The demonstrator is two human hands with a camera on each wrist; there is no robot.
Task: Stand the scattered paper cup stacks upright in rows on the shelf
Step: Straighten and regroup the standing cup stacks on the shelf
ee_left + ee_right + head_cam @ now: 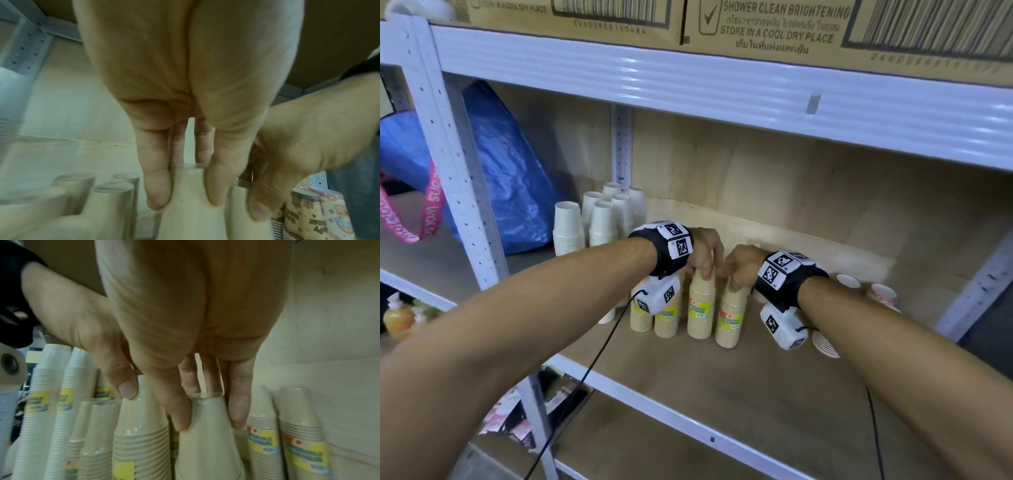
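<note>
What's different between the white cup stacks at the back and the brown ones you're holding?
The white cup stacks are plain white; the brown cup stacks are tan with yellow labels. The white ones stand untouched near the shelf's back left corner, while the left hand and right hand each grip the top of a brown stack nearer the front. Both kinds stand upright, mouths down.

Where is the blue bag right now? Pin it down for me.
In the head view, the blue bag sits at the far left of the shelf, behind the white upright post and left of the white cup stacks.
</note>
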